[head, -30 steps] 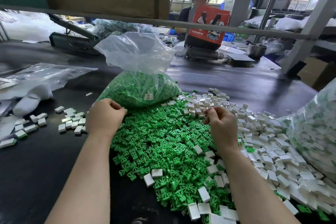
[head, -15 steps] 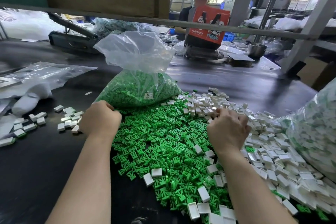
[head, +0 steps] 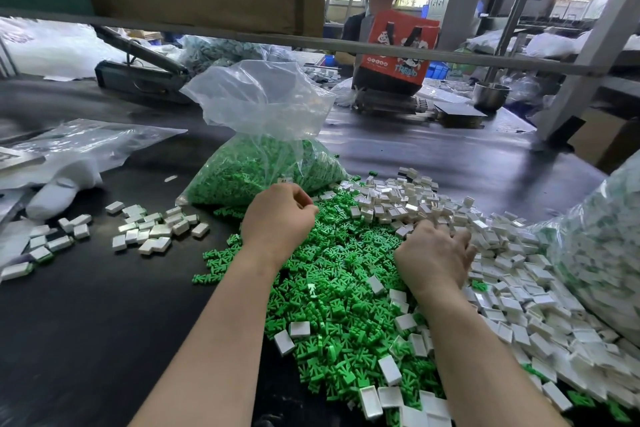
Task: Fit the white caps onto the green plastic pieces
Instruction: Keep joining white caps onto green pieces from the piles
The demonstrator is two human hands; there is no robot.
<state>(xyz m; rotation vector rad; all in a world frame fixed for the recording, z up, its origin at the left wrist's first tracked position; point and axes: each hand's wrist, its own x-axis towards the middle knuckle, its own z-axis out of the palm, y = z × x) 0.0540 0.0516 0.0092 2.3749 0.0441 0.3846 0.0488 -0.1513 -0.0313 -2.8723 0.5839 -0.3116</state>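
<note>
A heap of loose green plastic pieces [head: 332, 291] covers the dark table in front of me. A heap of white caps [head: 519, 274] joins it on the right, with stray caps lying on the green. My left hand [head: 277, 222] hovers over the far edge of the green heap. Its fingers are curled, thumb against forefinger, and whatever they hold is hidden. My right hand [head: 436, 256] lies palm down where the two heaps meet, fingers spread onto the white caps. A small group of capped pieces [head: 156, 229] sits to the left.
An open clear bag of green pieces [head: 263, 170] stands just behind my left hand. A large bag of finished parts [head: 606, 239] bulges at the right edge. A white glove [head: 59, 191] and plastic sheets lie far left. A person sits across the table behind a red bag [head: 398, 45].
My left hand has moved right, from beside the capped pieces to over the green heap. My right hand has dropped lower on the white caps and its fingers have spread out of a fist.
</note>
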